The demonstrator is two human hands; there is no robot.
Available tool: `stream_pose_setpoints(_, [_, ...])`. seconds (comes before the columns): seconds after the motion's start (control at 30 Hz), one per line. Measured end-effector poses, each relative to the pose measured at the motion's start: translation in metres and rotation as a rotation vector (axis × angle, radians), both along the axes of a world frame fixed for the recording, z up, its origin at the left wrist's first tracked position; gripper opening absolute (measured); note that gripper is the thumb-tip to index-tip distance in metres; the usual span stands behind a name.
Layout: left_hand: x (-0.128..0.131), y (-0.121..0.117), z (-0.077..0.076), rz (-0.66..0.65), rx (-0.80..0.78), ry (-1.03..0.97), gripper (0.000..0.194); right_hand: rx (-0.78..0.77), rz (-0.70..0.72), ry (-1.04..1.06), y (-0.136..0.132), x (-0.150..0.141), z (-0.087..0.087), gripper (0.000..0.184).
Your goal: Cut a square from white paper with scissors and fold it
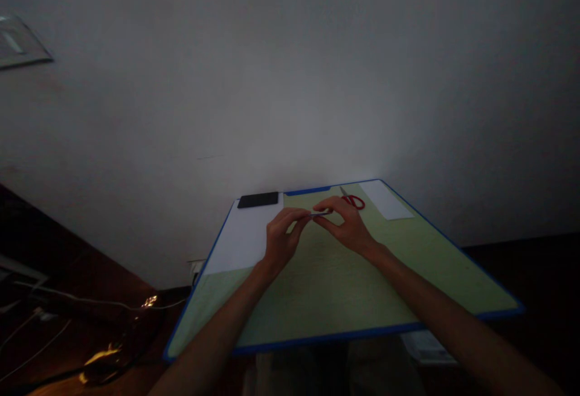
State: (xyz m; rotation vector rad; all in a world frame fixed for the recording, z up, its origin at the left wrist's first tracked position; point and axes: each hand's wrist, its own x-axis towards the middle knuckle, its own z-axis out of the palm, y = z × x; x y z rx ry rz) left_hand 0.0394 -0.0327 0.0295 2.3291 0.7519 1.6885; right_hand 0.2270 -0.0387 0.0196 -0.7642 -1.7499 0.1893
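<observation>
Over the middle of the green tabletop (326, 287), both hands meet at a small thin flat piece (321, 213), perhaps folded paper, seen nearly edge-on. My left hand (285, 236) pinches its left end between thumb and fingers. At the other end, my right hand (347, 227) grips it the same way. Just beyond the right hand lie scissors (357, 202) with red handles, partly hidden by that hand. A white sheet of paper (240, 239) lies to the left of my left hand.
A black phone-like slab (258, 200) rests on the paper's far end. A white paper strip (387, 200) lies at the far right. The table has a blue rim (335, 340) and stands by a grey wall (294, 82). Cables (113, 305) run along the floor at left.
</observation>
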Motion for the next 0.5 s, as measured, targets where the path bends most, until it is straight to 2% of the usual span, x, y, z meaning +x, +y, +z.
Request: stream_pose_setpoints(0.5, [-0.0006,0.0002,-0.0004,-0.015,0.045,0.042,0.008,0.054,0.029,-0.023,-0.0007,-0.0028,0.0005,0.007])
